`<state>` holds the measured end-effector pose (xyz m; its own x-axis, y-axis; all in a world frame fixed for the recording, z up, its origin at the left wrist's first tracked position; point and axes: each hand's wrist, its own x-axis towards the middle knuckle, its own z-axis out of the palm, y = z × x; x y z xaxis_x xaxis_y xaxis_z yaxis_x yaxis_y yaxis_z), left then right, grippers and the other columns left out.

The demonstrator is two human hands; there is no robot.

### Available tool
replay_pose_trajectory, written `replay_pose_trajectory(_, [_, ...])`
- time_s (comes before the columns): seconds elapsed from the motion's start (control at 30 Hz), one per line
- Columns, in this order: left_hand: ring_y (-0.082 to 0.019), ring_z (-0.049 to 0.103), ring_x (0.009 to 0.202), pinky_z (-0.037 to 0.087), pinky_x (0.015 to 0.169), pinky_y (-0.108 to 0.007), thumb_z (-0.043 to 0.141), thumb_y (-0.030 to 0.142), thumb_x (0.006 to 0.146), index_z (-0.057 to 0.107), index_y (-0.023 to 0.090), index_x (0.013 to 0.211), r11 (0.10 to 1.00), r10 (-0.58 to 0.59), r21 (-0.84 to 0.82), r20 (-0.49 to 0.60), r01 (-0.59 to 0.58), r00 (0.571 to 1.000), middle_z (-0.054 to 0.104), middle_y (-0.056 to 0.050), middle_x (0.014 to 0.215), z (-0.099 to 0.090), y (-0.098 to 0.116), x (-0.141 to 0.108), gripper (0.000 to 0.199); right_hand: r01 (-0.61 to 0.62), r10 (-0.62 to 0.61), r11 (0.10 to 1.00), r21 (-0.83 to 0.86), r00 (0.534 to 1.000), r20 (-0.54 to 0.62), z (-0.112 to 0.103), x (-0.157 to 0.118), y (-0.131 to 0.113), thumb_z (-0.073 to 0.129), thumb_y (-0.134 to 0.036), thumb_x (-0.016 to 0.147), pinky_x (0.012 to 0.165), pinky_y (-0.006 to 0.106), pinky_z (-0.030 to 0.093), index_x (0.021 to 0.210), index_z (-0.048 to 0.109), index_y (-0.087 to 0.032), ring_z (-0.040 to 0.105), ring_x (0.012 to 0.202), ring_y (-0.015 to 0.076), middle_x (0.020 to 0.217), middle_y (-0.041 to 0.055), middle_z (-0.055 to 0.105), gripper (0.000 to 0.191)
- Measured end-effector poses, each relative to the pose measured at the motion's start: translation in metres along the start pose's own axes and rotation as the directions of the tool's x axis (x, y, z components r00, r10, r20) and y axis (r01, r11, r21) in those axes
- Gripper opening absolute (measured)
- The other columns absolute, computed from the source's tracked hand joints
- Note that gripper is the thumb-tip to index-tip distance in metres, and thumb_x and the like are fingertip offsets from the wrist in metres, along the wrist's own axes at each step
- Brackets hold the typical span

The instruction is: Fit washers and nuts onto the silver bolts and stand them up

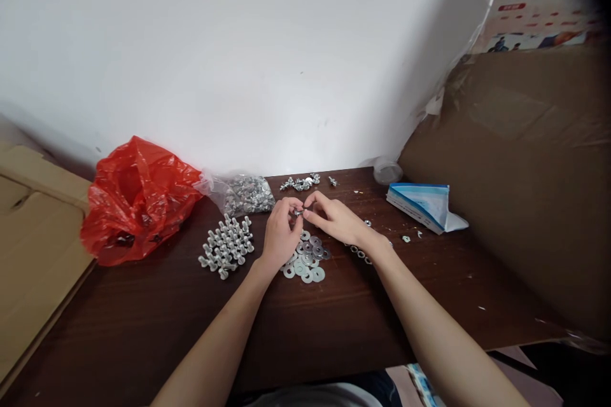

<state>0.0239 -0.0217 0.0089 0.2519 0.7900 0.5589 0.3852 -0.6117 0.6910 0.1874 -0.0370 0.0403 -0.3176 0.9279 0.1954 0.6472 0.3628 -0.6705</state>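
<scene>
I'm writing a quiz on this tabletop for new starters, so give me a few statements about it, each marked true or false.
1. The clear bag of metal parts lies to the right of the red plastic bag. True.
2. The flat washers lie to the left of the group of bolts. False: the washers are to the right of the bolts.
3. The left hand is inside the red plastic bag. False: its fingers pinch a small metal piece.
4. Small metal rings lie near the wrist of the right hand. True.
5. The blue and white packet lies on top of the washers. False: it lies apart from them, farther right.
</scene>
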Motion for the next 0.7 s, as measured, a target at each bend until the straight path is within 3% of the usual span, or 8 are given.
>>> replay_pose_trajectory(0.1, [-0.016, 0.057, 0.084, 0.047, 0.067, -0.027, 0.051, 0.006, 0.078, 0.051, 0.02, 0.094, 1.0, 0.01, 0.0, 0.019, -0.01, 1.0, 0.058, -0.004, 0.094, 0.0002, -0.0001, -0.0002, 0.021, 0.023, -0.023, 1.0, -0.01, 1.0, 0.018, 0.0003, 0.0008, -0.0003, 0.041, -0.042, 0.092, 0.057, 0.026, 0.029, 0.089, 0.051, -0.02, 0.046, 0.057, 0.0132, 0.066, -0.0005, 0.056, 0.025])
replay_pose_trajectory(0.2, [-0.016, 0.057, 0.085, 0.047, 0.068, -0.027, 0.051, 0.006, 0.079, 0.051, 0.02, 0.094, 1.0, 0.02, -0.007, 0.047, -0.02, 0.999, 0.059, -0.005, 0.095, -0.0001, 0.001, -0.0005, 0.021, -0.021, 0.022, 0.999, -0.04, 0.999, 0.025, 0.0002, 0.0012, 0.0004, 0.027, -0.045, 0.097, 0.058, 0.028, 0.029, 0.07, 0.049, -0.018, 0.046, 0.057, 0.0129, 0.064, 0.0021, 0.055, 0.044])
replay_pose_trajectory(0.3, [-0.016, 0.056, 0.085, 0.047, 0.067, -0.027, 0.05, 0.007, 0.079, 0.051, 0.019, 0.094, 1.0, -0.012, -0.003, 0.024, 0.012, 1.0, 0.058, -0.005, 0.093, -0.0006, 0.0015, -0.0002, 0.02, -0.051, 0.052, 0.998, -0.024, 0.999, 0.011, -0.0004, 0.0007, 0.0021, 0.035, -0.052, 0.093, 0.056, 0.027, 0.029, 0.085, 0.052, -0.019, 0.047, 0.057, 0.0137, 0.064, 0.0008, 0.055, 0.038])
replay_pose_trajectory(0.4, [-0.016, 0.056, 0.085, 0.046, 0.066, -0.025, 0.05, 0.006, 0.078, 0.051, 0.019, 0.093, 1.0, -0.023, -0.004, 0.002, 0.023, 1.0, 0.057, -0.005, 0.092, -0.0004, 0.0004, 0.0001, 0.02, 0.003, -0.003, 1.0, 0.009, 1.0, 0.027, -0.0001, 0.0002, 0.0031, 0.048, -0.048, 0.088, 0.056, 0.026, 0.029, 0.103, 0.05, -0.019, 0.048, 0.058, 0.0137, 0.066, -0.0012, 0.056, 0.032])
replay_pose_trajectory(0.5, [-0.016, 0.055, 0.085, 0.046, 0.065, -0.025, 0.05, 0.006, 0.078, 0.051, 0.019, 0.092, 1.0, -0.005, -0.011, 0.002, 0.005, 1.0, 0.057, -0.005, 0.093, 0.0004, -0.0011, -0.0001, 0.019, 0.003, -0.002, 1.0, -0.008, 0.999, 0.047, 0.0011, 0.0007, 0.003, 0.04, -0.045, 0.093, 0.057, 0.026, 0.029, 0.09, 0.053, -0.019, 0.047, 0.057, 0.0128, 0.065, -0.0008, 0.055, 0.029])
replay_pose_trajectory(0.6, [-0.015, 0.055, 0.084, 0.047, 0.065, -0.025, 0.05, 0.007, 0.078, 0.051, 0.019, 0.092, 1.0, 0.001, -0.009, 0.008, -0.001, 1.0, 0.057, -0.004, 0.092, 0.0007, -0.0013, -0.0003, 0.019, -0.039, 0.04, 0.999, -0.032, 0.998, 0.048, 0.0012, 0.0012, 0.003, 0.026, -0.048, 0.096, 0.058, 0.027, 0.03, 0.069, 0.051, -0.018, 0.047, 0.057, 0.013, 0.06, 0.0011, 0.054, 0.048])
replay_pose_trajectory(0.7, [-0.015, 0.055, 0.083, 0.046, 0.066, -0.026, 0.05, 0.007, 0.078, 0.051, 0.02, 0.093, 1.0, -0.008, -0.008, 0.003, 0.008, 1.0, 0.057, -0.004, 0.092, 0.0005, -0.001, -0.0002, 0.02, -0.048, 0.048, 0.999, -0.017, 0.999, -0.004, 0.0, 0.0009, 0.0032, 0.037, -0.054, 0.092, 0.057, 0.026, 0.03, 0.087, 0.055, -0.018, 0.048, 0.058, 0.014, 0.063, 0.0, 0.055, 0.04])
